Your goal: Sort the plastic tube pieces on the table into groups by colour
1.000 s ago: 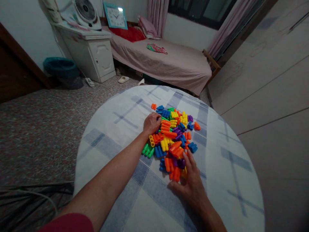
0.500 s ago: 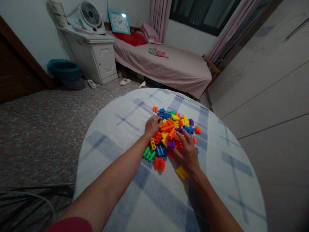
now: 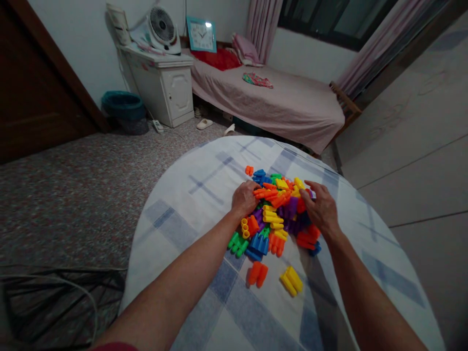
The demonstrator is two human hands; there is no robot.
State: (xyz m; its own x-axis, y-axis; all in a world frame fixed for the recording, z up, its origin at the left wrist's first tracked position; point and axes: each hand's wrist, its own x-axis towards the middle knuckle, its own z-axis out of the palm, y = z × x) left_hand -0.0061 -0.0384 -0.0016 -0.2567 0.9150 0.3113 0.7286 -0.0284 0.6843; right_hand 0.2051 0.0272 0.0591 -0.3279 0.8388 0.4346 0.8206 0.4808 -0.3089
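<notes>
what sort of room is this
Most likely a bedroom in a home: there is a bed with a pink pillow, and a fan on a white cabinet.

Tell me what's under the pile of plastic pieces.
The pile of plastic pieces rests on a checked tablecloth, visible around it; the part directly beneath, and anything buried, is covered.
</notes>
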